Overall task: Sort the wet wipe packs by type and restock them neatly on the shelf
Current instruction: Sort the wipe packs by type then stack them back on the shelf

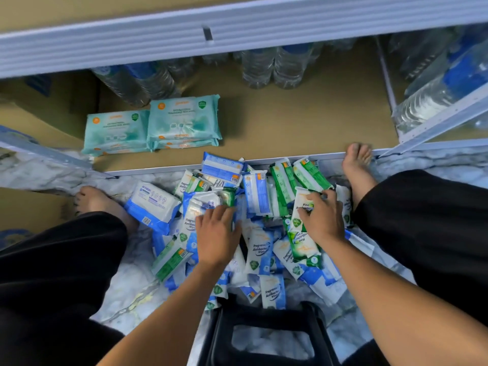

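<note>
A heap of small wet wipe packs, blue-and-white and green-and-white mixed, lies on the floor between my feet. My left hand rests flat on a blue-and-white pack in the heap, fingers straight. My right hand has its fingers curled on a green-and-white pine pack at the heap's right side. Two stacks of larger teal packs sit side by side on the left of the brown bottom shelf. A bigger blue-and-white pack lies by my left foot.
Clear water bottles stand at the back of the bottom shelf and more to the right. A metal shelf edge runs overhead. A black stool is under me. My bare feet flank the heap.
</note>
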{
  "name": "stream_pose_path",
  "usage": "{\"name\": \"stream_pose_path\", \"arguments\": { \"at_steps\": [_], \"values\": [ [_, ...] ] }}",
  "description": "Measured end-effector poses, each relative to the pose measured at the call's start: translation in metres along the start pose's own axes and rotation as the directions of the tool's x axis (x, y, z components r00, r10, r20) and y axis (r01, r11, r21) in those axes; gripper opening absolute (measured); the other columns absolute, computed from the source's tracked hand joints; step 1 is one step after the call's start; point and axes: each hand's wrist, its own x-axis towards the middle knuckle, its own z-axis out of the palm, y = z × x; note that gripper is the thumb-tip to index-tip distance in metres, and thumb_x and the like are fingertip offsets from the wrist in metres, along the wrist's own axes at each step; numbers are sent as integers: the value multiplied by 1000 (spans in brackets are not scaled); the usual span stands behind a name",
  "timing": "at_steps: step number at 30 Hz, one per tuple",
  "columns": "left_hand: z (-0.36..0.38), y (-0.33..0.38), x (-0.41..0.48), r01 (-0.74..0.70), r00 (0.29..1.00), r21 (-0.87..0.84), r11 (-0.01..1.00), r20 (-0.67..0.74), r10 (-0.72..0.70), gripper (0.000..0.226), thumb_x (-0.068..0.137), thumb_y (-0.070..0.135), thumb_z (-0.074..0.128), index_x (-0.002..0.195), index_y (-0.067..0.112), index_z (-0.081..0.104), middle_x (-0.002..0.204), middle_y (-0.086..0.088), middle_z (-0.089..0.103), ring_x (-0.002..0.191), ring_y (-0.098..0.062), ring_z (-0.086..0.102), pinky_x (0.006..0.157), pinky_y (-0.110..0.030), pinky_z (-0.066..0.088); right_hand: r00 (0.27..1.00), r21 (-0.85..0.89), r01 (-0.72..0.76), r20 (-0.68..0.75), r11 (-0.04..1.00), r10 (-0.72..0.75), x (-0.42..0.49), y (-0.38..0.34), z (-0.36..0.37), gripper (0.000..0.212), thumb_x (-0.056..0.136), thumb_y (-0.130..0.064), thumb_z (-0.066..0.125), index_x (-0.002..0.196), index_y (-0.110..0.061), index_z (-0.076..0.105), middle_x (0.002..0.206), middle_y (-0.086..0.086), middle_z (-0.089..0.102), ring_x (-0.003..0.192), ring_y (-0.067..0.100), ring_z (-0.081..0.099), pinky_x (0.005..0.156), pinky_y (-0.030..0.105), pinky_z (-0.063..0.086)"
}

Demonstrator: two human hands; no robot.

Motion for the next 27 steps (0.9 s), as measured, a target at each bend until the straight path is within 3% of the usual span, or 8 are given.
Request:
{"name": "stream_pose_path", "arguments": {
  "at_steps": [5, 9, 12, 15, 19, 22, 24, 27],
  "values": [
    [-8, -11, 21, 118, 986, 49, 992, 114, -123, 51, 89, 37, 68, 135, 21, 55, 136, -3, 51, 116, -32, 49, 92, -45, 41, 1000, 68, 0, -10, 998, 0, 5, -1, 3, 41, 84, -30, 77, 116, -21, 53, 126, 9, 41, 102, 36, 56, 65, 33, 41],
    [-5, -14, 9, 176, 975, 4, 984, 137, -175, 57, 89, 31, 66, 142, 20, 48, 138, -3, 44, 110, -30, 50, 86, -41, 44, 998, 32, -63, 33, 997, 62, 8, 1, 6, 66, 81, -41, 79, 135, -23, 46, 129, 11, 37, 115, 35, 47, 78, 39, 47],
    [-1, -11, -7, 190, 973, -17, 982, 134, -186, 58, 90, 35, 66, 143, 18, 49, 135, -5, 47, 107, -31, 55, 86, -43, 45, 997, -29, -79, 21, 996, 80, 7, 6, 9, 57, 79, -51, 77, 122, -18, 59, 123, 12, 42, 115, 35, 45, 82, 41, 47],
    [0, -8, -13, 316, 937, -19, 949, 166, -308, 58, 90, 49, 62, 139, 20, 50, 130, -5, 48, 111, -30, 55, 91, -44, 40, 997, -89, -73, -12, 993, 72, 6, 15, 12, 61, 76, -62, 74, 108, -12, 62, 119, 13, 50, 109, 37, 50, 85, 44, 45],
    [2, -12, -1, 422, 890, 40, 906, 169, -423, 81, 86, 69, 55, 145, 16, 42, 134, -8, 47, 120, -31, 47, 98, -47, 39, 996, -74, -85, -36, 994, 82, -1, 25, 8, 59, 78, -63, 71, 103, -10, 62, 114, 15, 56, 106, 37, 53, 83, 45, 42],
    [1, -13, 12, 422, 879, 115, 899, 189, -437, 87, 82, 80, 48, 142, 18, 46, 136, -8, 45, 123, -31, 40, 100, -46, 34, 995, -71, 75, -67, 995, -80, -7, 32, 4, 63, 78, -55, 76, 125, -16, 59, 128, 11, 53, 112, 36, 49, 86, 44, 44],
    [2, -12, 19, 424, 872, 132, 896, 209, -443, 82, 79, 83, 50, 132, 21, 54, 134, -7, 47, 122, -32, 40, 100, -47, 31, 971, -113, 238, 20, 965, -237, -8, 35, 2, 73, 80, -53, 76, 142, -24, 51, 145, 2, 46, 124, 32, 44, 95, 43, 43],
    [3, -12, 25, 416, 871, 138, 899, 222, -437, 77, 78, 79, 55, 129, 21, 58, 132, -6, 51, 121, -32, 40, 99, -48, 29, 937, -173, 329, 183, 929, -297, -10, 34, 0, 85, 80, -60, 72, 152, -33, 37, 153, -6, 38, 132, 26, 37, 102, 41, 35]
  ]
}}
